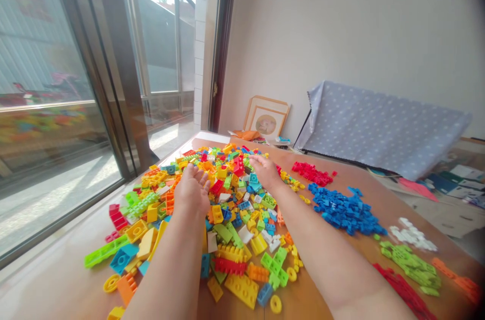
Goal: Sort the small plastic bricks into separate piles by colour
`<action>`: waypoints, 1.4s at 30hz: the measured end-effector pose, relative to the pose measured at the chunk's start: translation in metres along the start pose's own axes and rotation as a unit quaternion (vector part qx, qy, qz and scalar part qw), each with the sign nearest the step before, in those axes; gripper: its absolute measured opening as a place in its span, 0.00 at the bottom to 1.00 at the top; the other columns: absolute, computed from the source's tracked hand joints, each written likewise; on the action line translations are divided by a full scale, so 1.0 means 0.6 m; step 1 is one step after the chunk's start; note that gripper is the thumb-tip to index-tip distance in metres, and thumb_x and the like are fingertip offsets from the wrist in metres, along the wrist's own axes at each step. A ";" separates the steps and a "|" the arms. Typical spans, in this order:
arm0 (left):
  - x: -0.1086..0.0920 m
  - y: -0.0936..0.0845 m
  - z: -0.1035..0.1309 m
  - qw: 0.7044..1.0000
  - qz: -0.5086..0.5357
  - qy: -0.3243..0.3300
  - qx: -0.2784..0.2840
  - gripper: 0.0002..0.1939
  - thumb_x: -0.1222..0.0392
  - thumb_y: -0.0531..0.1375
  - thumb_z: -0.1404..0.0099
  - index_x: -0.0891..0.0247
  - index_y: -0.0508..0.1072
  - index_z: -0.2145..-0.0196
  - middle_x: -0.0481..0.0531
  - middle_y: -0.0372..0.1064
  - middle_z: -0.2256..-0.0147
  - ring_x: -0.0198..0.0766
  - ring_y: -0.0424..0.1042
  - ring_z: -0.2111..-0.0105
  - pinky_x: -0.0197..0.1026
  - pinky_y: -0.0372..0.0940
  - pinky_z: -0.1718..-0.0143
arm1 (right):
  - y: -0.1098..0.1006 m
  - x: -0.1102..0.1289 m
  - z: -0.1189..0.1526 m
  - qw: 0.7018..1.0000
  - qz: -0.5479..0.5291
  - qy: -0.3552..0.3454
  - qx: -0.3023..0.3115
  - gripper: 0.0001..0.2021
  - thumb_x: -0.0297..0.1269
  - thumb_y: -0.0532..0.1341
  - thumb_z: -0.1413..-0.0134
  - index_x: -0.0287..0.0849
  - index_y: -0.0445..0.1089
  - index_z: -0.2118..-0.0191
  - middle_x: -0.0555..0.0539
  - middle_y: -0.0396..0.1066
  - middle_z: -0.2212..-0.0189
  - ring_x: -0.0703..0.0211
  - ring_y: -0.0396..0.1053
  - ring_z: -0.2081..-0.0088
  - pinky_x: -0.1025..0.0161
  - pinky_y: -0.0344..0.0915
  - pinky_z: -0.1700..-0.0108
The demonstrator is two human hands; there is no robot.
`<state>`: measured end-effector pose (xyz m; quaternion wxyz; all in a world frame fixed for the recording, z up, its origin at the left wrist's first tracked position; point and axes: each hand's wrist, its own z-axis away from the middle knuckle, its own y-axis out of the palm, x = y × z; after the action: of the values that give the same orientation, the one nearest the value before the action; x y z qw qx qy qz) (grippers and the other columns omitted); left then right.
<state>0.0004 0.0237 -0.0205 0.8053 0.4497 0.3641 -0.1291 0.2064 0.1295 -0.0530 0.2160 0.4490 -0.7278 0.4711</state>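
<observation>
A wide pile of mixed toy bricks [227, 199] in many colours covers the middle of the wooden table. Over its left part is my left hand [192, 190], palm turned up and inward, fingers apart and loosely curled, with nothing in it. My right hand [264, 171] is over the back right of the pile, its fingers pointing left and its thumb side up. It is near a red brick [238, 165]; whether its fingertips touch or hold a small piece is too small to tell.
Sorted heaps lie on the right: red [312, 173], blue [346, 209], white [413, 234], green [411, 264], orange [456, 279] and another red one [403, 292]. A window [56, 83] borders the left; a dotted cloth [382, 123] hangs behind.
</observation>
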 end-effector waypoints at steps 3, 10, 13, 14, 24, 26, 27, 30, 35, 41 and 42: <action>-0.003 0.000 0.001 1.000 0.011 0.005 -0.004 0.13 0.48 0.57 0.30 0.61 0.71 0.59 0.58 0.70 0.49 0.44 0.70 0.45 0.50 0.60 0.38 | -0.009 0.015 0.036 0.999 0.042 -0.033 0.001 0.15 0.42 0.59 0.40 0.47 0.78 0.52 0.47 0.78 0.53 0.54 0.73 0.48 0.57 0.66 0.43; -0.005 0.002 0.005 1.000 0.009 -0.003 -0.011 0.13 0.48 0.57 0.30 0.60 0.71 0.60 0.56 0.70 0.52 0.44 0.71 0.47 0.51 0.61 0.40 | -0.030 0.047 0.102 0.975 0.158 -0.064 0.145 0.12 0.33 0.57 0.43 0.48 0.78 0.61 0.51 0.79 0.61 0.57 0.74 0.57 0.62 0.68 0.53; -0.005 0.003 0.005 1.000 0.007 -0.004 -0.011 0.13 0.48 0.57 0.30 0.61 0.71 0.61 0.56 0.70 0.53 0.44 0.71 0.48 0.50 0.61 0.42 | -0.025 0.055 0.108 0.952 0.175 -0.056 0.245 0.13 0.33 0.57 0.44 0.50 0.79 0.60 0.52 0.80 0.59 0.57 0.75 0.56 0.64 0.67 0.52; -0.005 0.003 0.005 1.000 0.007 -0.003 -0.012 0.13 0.49 0.57 0.31 0.61 0.71 0.61 0.56 0.71 0.54 0.44 0.72 0.49 0.50 0.62 0.42 | -0.021 0.056 0.107 0.943 0.188 -0.057 0.267 0.14 0.33 0.57 0.44 0.51 0.80 0.59 0.53 0.80 0.58 0.57 0.75 0.55 0.64 0.67 0.51; -0.004 0.003 -0.004 1.000 0.000 0.009 -0.024 0.12 0.50 0.58 0.32 0.61 0.71 0.63 0.54 0.72 0.57 0.42 0.73 0.55 0.48 0.64 0.49 | 0.007 0.048 0.084 0.922 0.311 0.001 0.233 0.14 0.41 0.56 0.42 0.55 0.76 0.54 0.53 0.78 0.53 0.53 0.74 0.54 0.60 0.65 0.57; -0.004 0.004 -0.005 1.000 -0.005 0.010 -0.025 0.11 0.50 0.58 0.32 0.61 0.71 0.63 0.54 0.72 0.58 0.42 0.73 0.55 0.48 0.64 0.50 | 0.010 0.053 0.092 0.919 0.326 -0.008 0.222 0.10 0.42 0.58 0.44 0.52 0.74 0.59 0.51 0.77 0.56 0.53 0.72 0.55 0.60 0.64 0.58; -0.004 0.005 -0.005 1.000 -0.007 0.011 -0.024 0.11 0.50 0.58 0.33 0.60 0.71 0.63 0.53 0.72 0.58 0.42 0.73 0.55 0.48 0.64 0.50 | 0.011 0.057 0.096 0.915 0.338 -0.014 0.219 0.09 0.43 0.59 0.45 0.51 0.74 0.60 0.50 0.76 0.57 0.53 0.71 0.55 0.60 0.64 0.58; -0.004 0.007 -0.003 1.000 -0.014 0.016 -0.021 0.10 0.51 0.59 0.34 0.60 0.71 0.63 0.53 0.71 0.59 0.41 0.73 0.55 0.48 0.64 0.51 | 0.013 0.070 0.108 0.904 0.374 -0.034 0.206 0.10 0.45 0.60 0.48 0.49 0.73 0.62 0.47 0.73 0.57 0.49 0.68 0.52 0.58 0.64 0.56; -0.005 0.010 0.001 0.999 -0.024 0.015 -0.015 0.09 0.52 0.59 0.34 0.61 0.70 0.64 0.51 0.70 0.61 0.40 0.72 0.56 0.48 0.63 0.49 | 0.014 0.085 0.113 0.891 0.392 -0.027 0.229 0.13 0.46 0.59 0.47 0.50 0.74 0.58 0.44 0.70 0.55 0.47 0.68 0.51 0.55 0.65 0.56; -0.003 0.011 -0.007 0.999 -0.033 0.013 -0.011 0.09 0.53 0.58 0.33 0.61 0.71 0.65 0.51 0.70 0.61 0.40 0.72 0.56 0.49 0.62 0.47 | 0.016 0.079 0.113 0.887 0.396 -0.003 0.238 0.16 0.49 0.58 0.44 0.49 0.78 0.57 0.42 0.70 0.53 0.44 0.68 0.50 0.53 0.67 0.54; -0.003 0.011 -0.009 0.999 -0.035 0.012 -0.010 0.09 0.53 0.58 0.33 0.60 0.71 0.66 0.51 0.70 0.61 0.40 0.72 0.56 0.48 0.62 0.47 | 0.016 0.077 0.114 0.888 0.396 -0.004 0.234 0.18 0.50 0.57 0.44 0.49 0.78 0.56 0.41 0.71 0.53 0.44 0.68 0.50 0.53 0.67 0.54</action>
<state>0.0000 0.0313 -0.0169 0.8005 0.4300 0.3902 -0.1483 0.1821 0.0500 -0.0555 -0.1029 0.1625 -0.7147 0.6725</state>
